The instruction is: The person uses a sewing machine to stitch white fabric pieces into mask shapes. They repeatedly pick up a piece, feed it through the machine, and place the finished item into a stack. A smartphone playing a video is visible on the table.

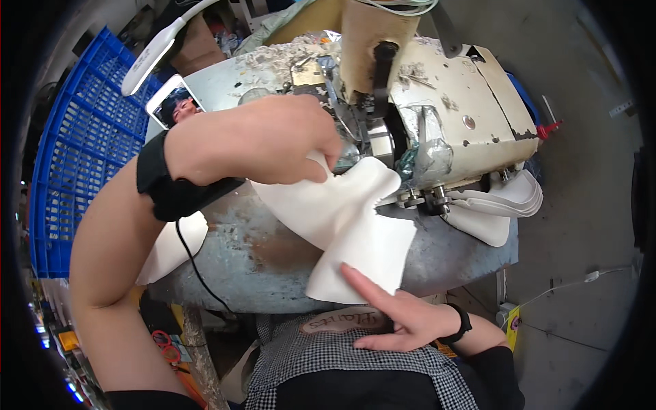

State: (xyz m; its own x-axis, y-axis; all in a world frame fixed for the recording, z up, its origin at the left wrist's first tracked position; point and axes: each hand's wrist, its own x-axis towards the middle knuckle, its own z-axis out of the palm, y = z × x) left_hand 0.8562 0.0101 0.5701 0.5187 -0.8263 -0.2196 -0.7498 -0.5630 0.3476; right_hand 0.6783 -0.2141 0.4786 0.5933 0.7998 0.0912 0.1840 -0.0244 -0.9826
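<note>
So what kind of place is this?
Most likely a small sewing workshop: a worn sewing machine on a scuffed metal table, white fabric fed into it by hand, and sewn pieces stacked beside it.

Left hand (273, 140) hides needle area of sewing machine (437, 89); machine top cut off by upper edge.

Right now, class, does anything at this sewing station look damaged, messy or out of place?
Yes. The sewing machine has chipped, flaking paint, and scraps and lint litter the table behind the left hand. The table's front edge is rusty. The white fabric piece looks intact.
</note>
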